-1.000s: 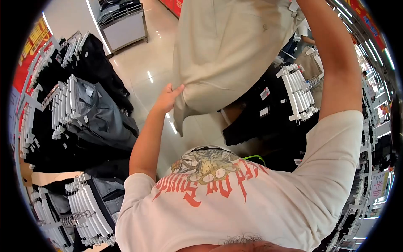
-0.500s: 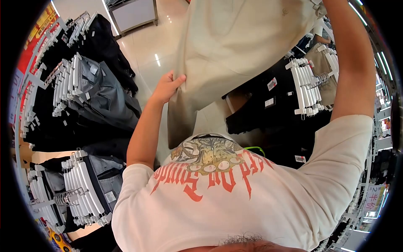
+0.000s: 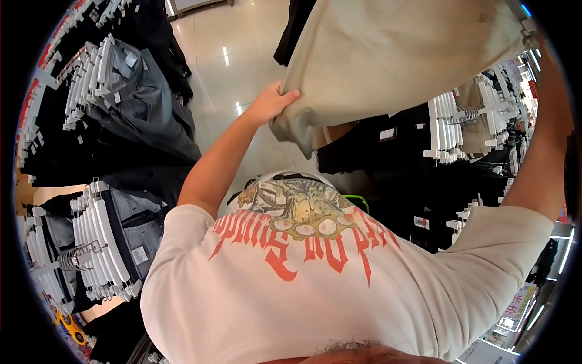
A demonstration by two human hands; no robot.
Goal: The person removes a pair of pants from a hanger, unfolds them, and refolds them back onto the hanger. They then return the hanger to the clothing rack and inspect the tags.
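Beige trousers (image 3: 388,57) stretch across the top of the head view, between my two raised arms. My left hand (image 3: 274,103) pinches the edge of the cloth near the lower leg end, its thumb on top; a short part of the leg hangs below it. At the upper right, my right hand (image 3: 536,41) is at the other end of the trousers, beside a small clip-like piece; its fingers are dark and hard to make out.
Grey trousers (image 3: 142,100) and black garments hang from white hangers (image 3: 91,79) on the left. Jeans (image 3: 136,224) hang below them. On the right are black trousers (image 3: 376,142) and more white hangers (image 3: 445,127). Pale tiled floor (image 3: 221,79) shows between the racks.
Both hands and the beige trousers have shifted right in the view, my left hand slightly up. The hanging leg end is bunched higher. A dark garment now shows beside the trousers at the top.
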